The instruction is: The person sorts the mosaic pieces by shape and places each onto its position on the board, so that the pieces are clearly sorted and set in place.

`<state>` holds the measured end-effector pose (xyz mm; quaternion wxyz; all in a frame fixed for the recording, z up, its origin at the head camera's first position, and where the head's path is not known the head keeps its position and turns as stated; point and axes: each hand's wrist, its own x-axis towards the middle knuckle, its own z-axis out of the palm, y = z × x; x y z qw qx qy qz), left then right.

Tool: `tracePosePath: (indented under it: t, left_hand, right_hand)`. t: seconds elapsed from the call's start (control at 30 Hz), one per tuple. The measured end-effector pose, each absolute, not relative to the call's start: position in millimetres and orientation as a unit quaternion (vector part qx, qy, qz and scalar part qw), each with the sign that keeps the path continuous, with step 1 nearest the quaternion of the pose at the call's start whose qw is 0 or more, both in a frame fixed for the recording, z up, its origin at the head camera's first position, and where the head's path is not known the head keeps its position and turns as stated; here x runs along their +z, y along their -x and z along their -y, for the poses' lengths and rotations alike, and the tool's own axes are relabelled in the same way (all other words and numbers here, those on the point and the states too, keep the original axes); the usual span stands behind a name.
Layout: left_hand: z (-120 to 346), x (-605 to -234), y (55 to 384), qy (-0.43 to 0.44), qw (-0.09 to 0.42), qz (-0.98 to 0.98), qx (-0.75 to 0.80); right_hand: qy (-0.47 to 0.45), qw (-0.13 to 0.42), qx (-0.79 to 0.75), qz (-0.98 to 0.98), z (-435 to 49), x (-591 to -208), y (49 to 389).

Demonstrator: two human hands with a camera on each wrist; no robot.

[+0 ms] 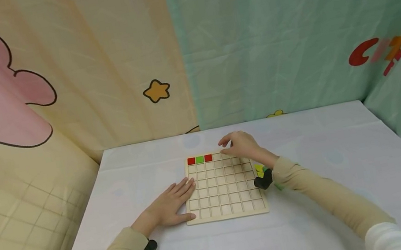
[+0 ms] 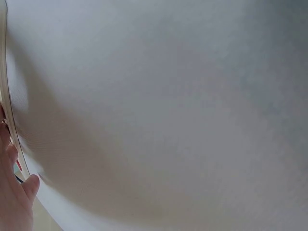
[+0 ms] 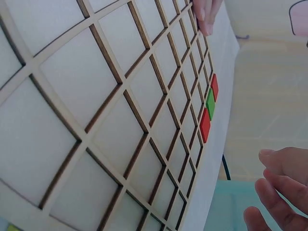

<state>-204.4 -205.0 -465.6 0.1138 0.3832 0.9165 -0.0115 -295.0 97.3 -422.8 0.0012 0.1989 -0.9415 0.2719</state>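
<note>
A wooden grid board [image 1: 228, 216] with square cells lies on the table. Three tiles fill the left end of its far row: a red tile [image 1: 191, 161], a green tile [image 1: 200, 159] and another red tile [image 1: 208, 158]. My left hand [image 1: 171, 202] rests at the board's left edge, fingers spread, some fingertips on the rim. Over the far row, right of the tiles, hovers my right hand [image 1: 242, 144]. Its thumb and fingers are loosely bent and apart; I see nothing between them. In the right wrist view, its fingers [image 3: 284, 166] stand away from the board.
Yellow and green pieces [image 1: 259, 170] lie by the board's right edge, partly hidden under my right wrist and its black camera [image 1: 264, 179]. Another black camera [image 1: 149, 248] sits on my left wrist. A white cloth covers the table [image 1: 322, 219]; patterned curtains [image 1: 269, 32] hang behind it.
</note>
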Motion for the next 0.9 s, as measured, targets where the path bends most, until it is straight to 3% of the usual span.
tracePosePath:
  t: [0.6,0.9]
  left_hand:
    - [204.1,-462.5,203.5,-0.379,0.121,-0.917,-0.003]
    - [204.0,-464.8,203.9,-0.375,0.123,-0.919,0.0]
  right_hand:
    - [-0.171,0.02,0.29,0.941,-139.5,-406.2,272.5]
    - [-0.182,0.054,0.294,0.937,-163.4,-407.6,258.6]
